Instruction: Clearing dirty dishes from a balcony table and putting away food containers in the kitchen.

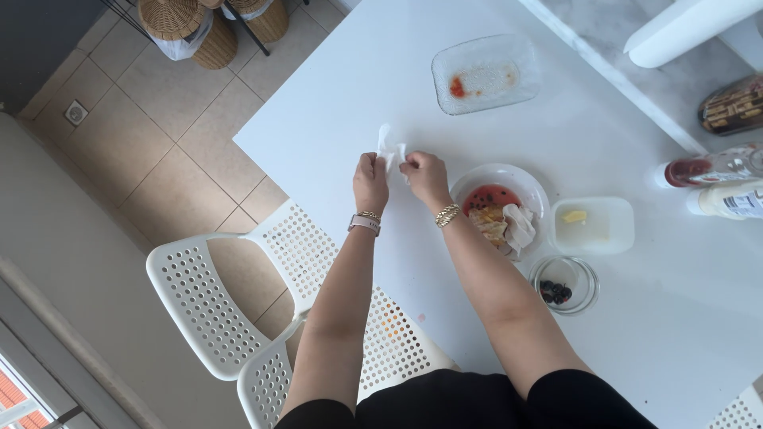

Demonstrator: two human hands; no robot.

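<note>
A pale-strapped watch and a gold bracelet are worn on the left wrist [366,222], a gold chain bracelet on the right wrist [447,214], above black clothing [469,401].

I am at a dining spot in a home, most likely a kitchen or a balcony beside it. Evidence: a white counter [604,342] carries used tableware, namely a round plate [509,176] with red sauce, food scraps and a crumpled napkin, an emptied glass dish [486,73] smeared red, a small glass bowl [565,284] of dark berries, and a white tub [593,226] holding a yellow piece. Sauce bottles [714,170] stand at the edge. White perforated chairs [238,310], beige floor tiles [171,131] with a drain, and wicker baskets [187,28] complete the domestic setting.
</note>
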